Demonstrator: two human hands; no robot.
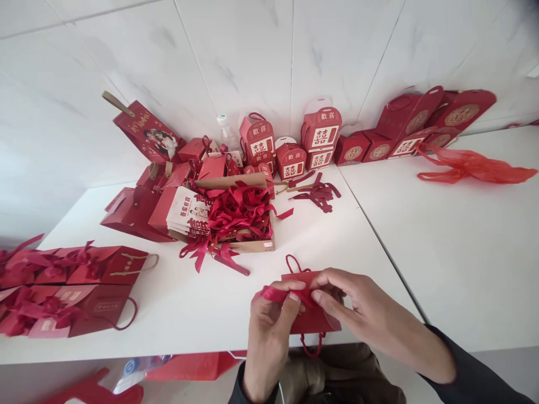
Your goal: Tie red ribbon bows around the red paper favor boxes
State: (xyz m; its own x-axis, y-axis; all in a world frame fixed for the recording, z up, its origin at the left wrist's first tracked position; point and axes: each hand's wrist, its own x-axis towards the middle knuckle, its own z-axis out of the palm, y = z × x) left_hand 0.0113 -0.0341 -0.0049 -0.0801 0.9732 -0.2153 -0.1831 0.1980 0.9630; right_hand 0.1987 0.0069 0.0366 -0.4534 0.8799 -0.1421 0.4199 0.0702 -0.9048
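Note:
A small red gift bag [314,321] with twisted cord handles lies at the table's front edge, under both hands. My left hand [275,320] pinches a red satin ribbon [273,293] above the bag. From the other side, the fingertips of my right hand [349,300] are closed at the same ribbon; part of it is hidden behind the fingers. Beyond the hands stands a cardboard box [252,245] heaped with red ribbon bows [240,210], with a stack of printed cards [188,212] at its left.
Bow-tied red gift boxes [101,308] stand in rows at the left. Red boxes with white labels [322,134] line the wall. Dark red straps [320,193] lie behind the ribbon box. A red plastic bag [471,165] rests at the right, past a table seam [387,247].

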